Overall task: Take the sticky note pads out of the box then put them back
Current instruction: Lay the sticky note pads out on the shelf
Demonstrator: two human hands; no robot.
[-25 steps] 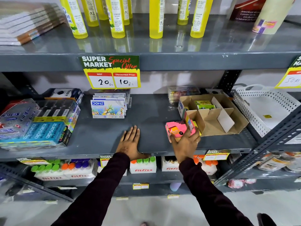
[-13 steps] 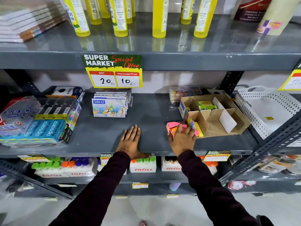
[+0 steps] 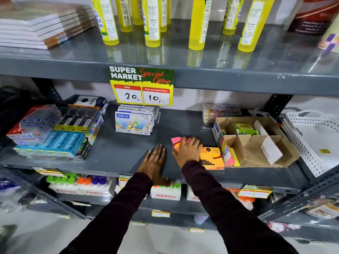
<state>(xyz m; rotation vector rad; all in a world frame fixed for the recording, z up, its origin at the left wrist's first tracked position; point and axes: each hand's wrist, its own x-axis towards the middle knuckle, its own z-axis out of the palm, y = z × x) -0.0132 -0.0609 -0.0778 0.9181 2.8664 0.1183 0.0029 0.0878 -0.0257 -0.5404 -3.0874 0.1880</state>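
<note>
A brown cardboard box (image 3: 275,158) with dividers stands on the right of the grey middle shelf (image 3: 119,153). A green sticky note pad (image 3: 244,127) lies in its back compartment. Pink and yellow pads (image 3: 232,157) lean at its front left corner. Flat on the shelf just left of the box is an orange sticky note pad (image 3: 211,158). My right hand (image 3: 189,150) lies over a pink sticky note pad (image 3: 176,140), fingers curled over its far edge, hiding most of it. My left hand (image 3: 155,161) rests flat on the shelf, fingers apart, holding nothing.
Pencil and pen packs (image 3: 53,136) fill the shelf's left end. A box of pastels (image 3: 134,123) stands at the back. A white perforated basket (image 3: 311,136) sits right of the cardboard box. Yellow bottles (image 3: 152,22) line the upper shelf; a price tag (image 3: 141,85) hangs from its edge.
My right hand laid the upright pink pad flat on the shelf and slid it left, away from the box. The orange pad now shows beside the box. My left hand stayed put.
</note>
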